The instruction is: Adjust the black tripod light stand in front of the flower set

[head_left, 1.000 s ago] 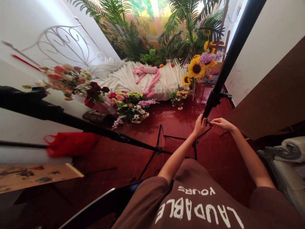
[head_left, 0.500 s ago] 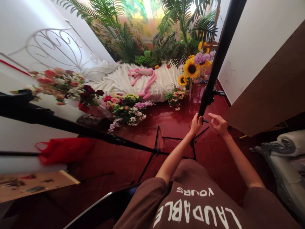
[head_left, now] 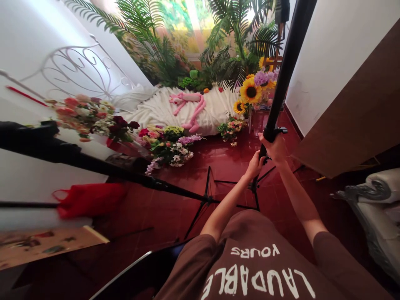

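Observation:
A black light stand rises in front of me, its legs spread on the red floor. My left hand is wrapped round the lower pole, beside a small knob. Just above it, my right hand grips the pole below the collar with the larger clamp knob. The fingers of my right hand are partly hidden by the pole. A second black stand leans across the view at the left, apart from both hands.
A draped white bed holds a pink plush toy. Flower bunches and sunflowers stand round it. A red bag lies at left, a brown panel and a carved sofa at right.
My right hand, open beside the pole before, has moved up and left and closed round it under the collar. My left hand stays on the lower pole.

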The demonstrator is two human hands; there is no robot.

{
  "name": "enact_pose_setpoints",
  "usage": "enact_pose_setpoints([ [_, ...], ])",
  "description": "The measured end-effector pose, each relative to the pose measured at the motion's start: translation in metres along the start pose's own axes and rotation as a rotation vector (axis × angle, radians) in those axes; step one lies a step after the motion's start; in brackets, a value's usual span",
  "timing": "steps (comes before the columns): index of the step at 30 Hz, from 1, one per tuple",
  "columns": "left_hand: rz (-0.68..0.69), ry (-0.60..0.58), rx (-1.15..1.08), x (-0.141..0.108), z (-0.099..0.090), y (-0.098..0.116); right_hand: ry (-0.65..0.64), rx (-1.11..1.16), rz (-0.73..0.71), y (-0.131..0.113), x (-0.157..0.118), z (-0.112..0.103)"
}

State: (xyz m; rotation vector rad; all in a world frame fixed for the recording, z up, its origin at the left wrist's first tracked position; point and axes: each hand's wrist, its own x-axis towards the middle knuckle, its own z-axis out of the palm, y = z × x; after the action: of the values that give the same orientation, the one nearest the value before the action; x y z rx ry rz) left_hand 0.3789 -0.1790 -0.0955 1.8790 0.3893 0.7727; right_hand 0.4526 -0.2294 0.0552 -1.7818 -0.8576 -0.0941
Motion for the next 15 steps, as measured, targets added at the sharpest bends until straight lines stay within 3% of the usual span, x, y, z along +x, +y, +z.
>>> enact_pose_setpoints([
  [11, 0.034, -0.007, -0.010, 0.000, 0.002, -0.010, 0.004, 0.022, 0.054, 0.040, -0.032, 0.022],
  [15, 0.019, 0.008, -0.020, -0.001, 0.002, -0.012, -0.073, 0.052, 0.038, 0.046, -0.036, 0.015],
])
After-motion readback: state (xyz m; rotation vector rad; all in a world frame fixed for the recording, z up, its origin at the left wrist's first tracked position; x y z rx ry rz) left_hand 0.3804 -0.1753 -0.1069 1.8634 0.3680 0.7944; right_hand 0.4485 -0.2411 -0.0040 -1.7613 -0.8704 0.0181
